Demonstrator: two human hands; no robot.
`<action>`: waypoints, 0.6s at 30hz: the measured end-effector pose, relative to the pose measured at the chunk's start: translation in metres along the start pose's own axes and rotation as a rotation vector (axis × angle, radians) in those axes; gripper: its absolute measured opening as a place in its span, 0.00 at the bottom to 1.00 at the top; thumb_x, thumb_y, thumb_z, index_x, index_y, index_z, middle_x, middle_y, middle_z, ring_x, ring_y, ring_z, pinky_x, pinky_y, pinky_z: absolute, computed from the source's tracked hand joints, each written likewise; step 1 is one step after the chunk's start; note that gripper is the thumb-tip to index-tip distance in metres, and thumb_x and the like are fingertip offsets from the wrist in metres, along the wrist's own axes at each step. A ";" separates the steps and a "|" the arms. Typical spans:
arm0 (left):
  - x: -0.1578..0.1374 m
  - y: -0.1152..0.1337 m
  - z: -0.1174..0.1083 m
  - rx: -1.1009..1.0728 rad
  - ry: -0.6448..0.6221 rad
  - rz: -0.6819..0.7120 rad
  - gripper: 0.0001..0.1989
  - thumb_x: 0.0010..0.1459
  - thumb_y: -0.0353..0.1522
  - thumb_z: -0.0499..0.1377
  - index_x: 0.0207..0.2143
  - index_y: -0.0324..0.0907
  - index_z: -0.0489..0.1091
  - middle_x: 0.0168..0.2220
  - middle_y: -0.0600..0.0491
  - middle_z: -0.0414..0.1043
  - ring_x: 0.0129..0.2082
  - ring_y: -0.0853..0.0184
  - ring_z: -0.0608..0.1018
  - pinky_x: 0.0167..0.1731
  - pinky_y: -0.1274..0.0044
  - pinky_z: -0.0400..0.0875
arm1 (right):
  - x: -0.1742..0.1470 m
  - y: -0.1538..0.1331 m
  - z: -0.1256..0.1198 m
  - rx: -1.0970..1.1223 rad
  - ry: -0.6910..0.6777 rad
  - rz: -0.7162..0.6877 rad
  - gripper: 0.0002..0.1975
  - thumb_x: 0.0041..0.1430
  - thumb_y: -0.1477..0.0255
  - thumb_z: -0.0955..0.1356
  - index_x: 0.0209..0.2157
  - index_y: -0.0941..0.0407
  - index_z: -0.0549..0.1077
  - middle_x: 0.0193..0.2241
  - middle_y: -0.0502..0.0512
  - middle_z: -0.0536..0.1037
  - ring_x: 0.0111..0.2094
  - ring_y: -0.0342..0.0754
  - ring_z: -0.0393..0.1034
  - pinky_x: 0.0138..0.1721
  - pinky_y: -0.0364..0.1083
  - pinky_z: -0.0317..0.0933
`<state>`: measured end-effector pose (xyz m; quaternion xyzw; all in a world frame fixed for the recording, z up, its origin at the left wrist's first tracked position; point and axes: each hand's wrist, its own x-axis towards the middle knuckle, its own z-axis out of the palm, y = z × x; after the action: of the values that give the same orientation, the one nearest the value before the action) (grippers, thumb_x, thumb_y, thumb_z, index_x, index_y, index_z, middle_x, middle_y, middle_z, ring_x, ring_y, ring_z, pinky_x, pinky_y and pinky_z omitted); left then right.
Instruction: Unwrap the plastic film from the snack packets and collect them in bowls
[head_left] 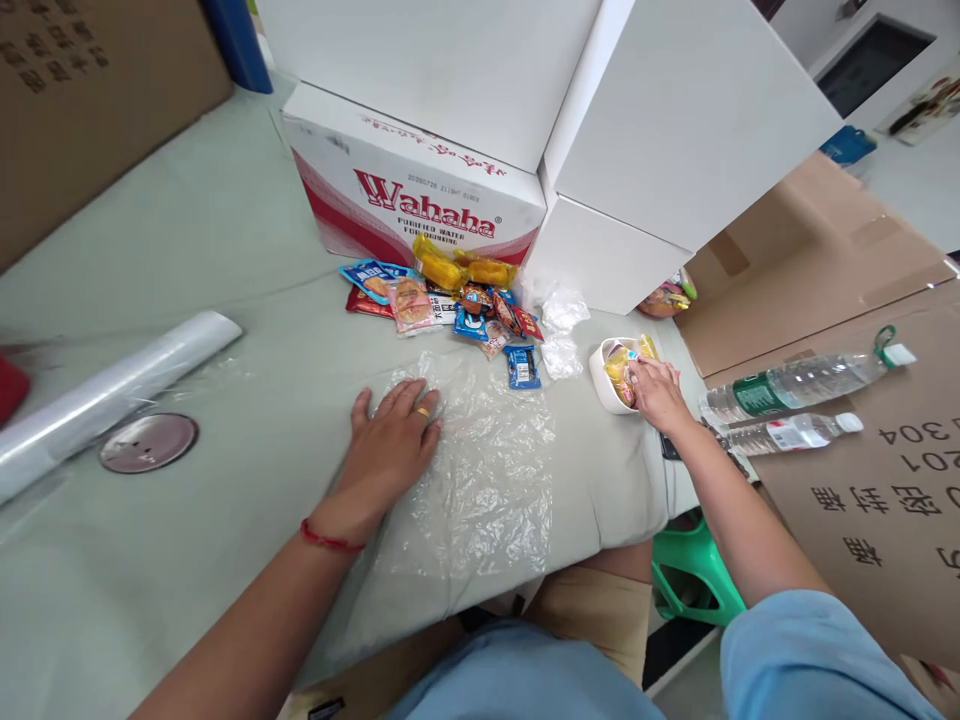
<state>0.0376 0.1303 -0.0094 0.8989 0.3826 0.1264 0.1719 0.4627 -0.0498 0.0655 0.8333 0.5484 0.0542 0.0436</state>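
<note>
My left hand (396,437) lies flat with its fingers spread, resting on the left part of a clear plastic bag (487,470) on the cloth-covered table. At the right, my right hand (658,393) reaches over a white bowl (609,385) of wrapped snacks. Its fingers are bent onto a yellow wrapped snack (619,366) at the bowl's top; the fingertips are partly hidden. Beyond the bag lies a pile of packaged snacks (476,300) in blue, red, pink and yellow wrappers. A blue snack packet (523,367) sits at its near side, beside crumpled white plastic (562,330).
A Wahaha water carton (420,190) and white boxes (637,130) stand behind the snacks. On the left are a roll of plastic film (120,400) and a round lid (149,442). Two water bottles (806,385) are at the right, above a green stool (697,575).
</note>
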 end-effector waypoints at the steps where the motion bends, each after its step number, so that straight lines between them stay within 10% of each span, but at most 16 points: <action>1: 0.000 0.000 0.000 0.002 0.003 0.000 0.25 0.72 0.35 0.45 0.64 0.41 0.71 0.70 0.37 0.64 0.72 0.49 0.65 0.71 0.44 0.43 | -0.002 -0.002 0.002 -0.012 0.012 0.000 0.24 0.73 0.70 0.55 0.63 0.55 0.71 0.58 0.66 0.78 0.69 0.60 0.58 0.70 0.65 0.44; 9: -0.002 0.004 -0.003 -0.004 0.011 -0.029 0.26 0.74 0.38 0.42 0.64 0.41 0.70 0.70 0.39 0.65 0.72 0.50 0.65 0.71 0.46 0.45 | -0.011 -0.014 -0.014 0.010 0.168 0.043 0.25 0.72 0.66 0.58 0.65 0.54 0.70 0.62 0.66 0.72 0.65 0.64 0.60 0.66 0.63 0.54; 18: -0.005 0.008 -0.002 -0.051 0.067 -0.075 0.31 0.72 0.39 0.46 0.74 0.39 0.55 0.70 0.37 0.65 0.71 0.50 0.66 0.71 0.47 0.45 | 0.005 -0.105 -0.025 0.338 0.181 0.002 0.20 0.70 0.68 0.59 0.51 0.52 0.80 0.50 0.63 0.80 0.52 0.60 0.74 0.57 0.56 0.67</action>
<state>0.0383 0.1222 -0.0046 0.8746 0.4181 0.1595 0.1866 0.3659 -0.0040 0.0770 0.8212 0.5504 0.0360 -0.1463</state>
